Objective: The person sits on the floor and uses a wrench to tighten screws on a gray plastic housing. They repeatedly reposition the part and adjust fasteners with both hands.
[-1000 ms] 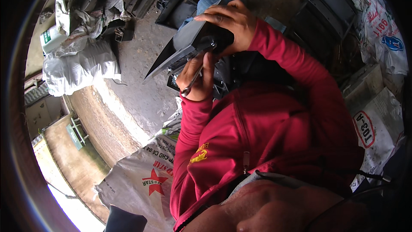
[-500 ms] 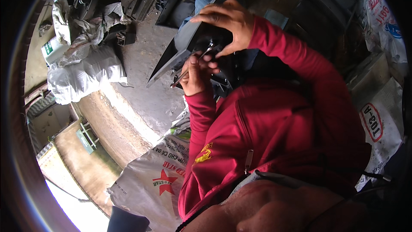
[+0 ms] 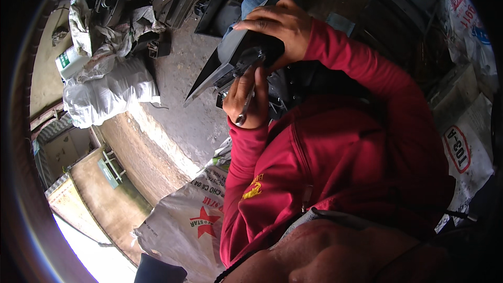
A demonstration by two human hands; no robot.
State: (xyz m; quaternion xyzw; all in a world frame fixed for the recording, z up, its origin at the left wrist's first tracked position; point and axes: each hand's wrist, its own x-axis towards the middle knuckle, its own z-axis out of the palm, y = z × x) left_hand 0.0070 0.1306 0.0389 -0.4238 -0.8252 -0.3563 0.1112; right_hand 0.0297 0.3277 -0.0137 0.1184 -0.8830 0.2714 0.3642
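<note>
My left hand (image 3: 247, 97) grips a slim metal wrench (image 3: 244, 112), one end of which sticks out below my fingers. The wrench's far end reaches toward the inside of a dark, angular metal housing (image 3: 226, 55), where shadow hides what it touches. Over the upper edge of that housing curls my right hand (image 3: 283, 27), fingers on top and thumb side out of sight behind it. The housing rests tilted near my lap, with its flat grey flange toward the left. Small fittings on its underside are too dark to make out.
Several dark metal frames (image 3: 217, 14) lie on the concrete floor (image 3: 175, 68) beyond. White plastic sacks (image 3: 107, 91) are heaped at the left near a white container (image 3: 72, 62). A printed sack (image 3: 183, 215) stands close by my left side, another (image 3: 466, 152) at the right.
The wrench has swung from slanting left to pointing down along my left palm. My left fingers have closed and moved slightly up toward the housing. My right hand still holds the edge.
</note>
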